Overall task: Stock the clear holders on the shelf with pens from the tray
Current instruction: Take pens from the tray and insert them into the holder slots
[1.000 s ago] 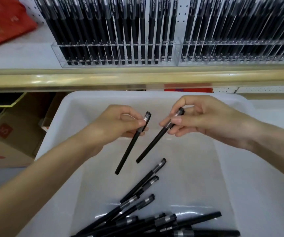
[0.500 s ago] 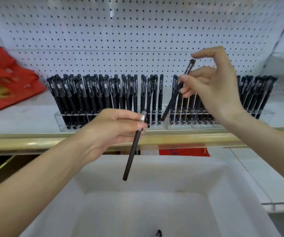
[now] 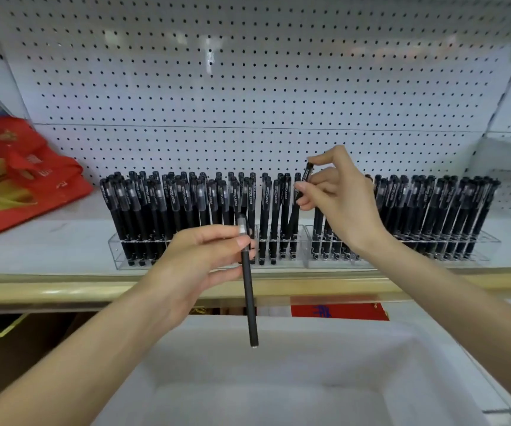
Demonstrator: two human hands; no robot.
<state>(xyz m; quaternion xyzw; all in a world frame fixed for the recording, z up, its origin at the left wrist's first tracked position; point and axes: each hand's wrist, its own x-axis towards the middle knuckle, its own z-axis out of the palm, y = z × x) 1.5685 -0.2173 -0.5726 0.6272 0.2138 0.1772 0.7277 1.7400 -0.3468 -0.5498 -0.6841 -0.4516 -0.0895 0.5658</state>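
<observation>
Pinches one pen [image 3: 307, 172] by its cap in right hand [image 3: 340, 204], now sunk from above the row into the right end of the left clear holder [image 3: 115, 250] on the shelf [image 3: 48, 250]; grips second pen [image 3: 249, 302] in left hand [image 3: 192, 265] over tray [image 3: 278, 379], likely next in.

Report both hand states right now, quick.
Left hand: grips a black pen, cap up.
Right hand: pinches a second pen, lower end in the clear holder.
</observation>
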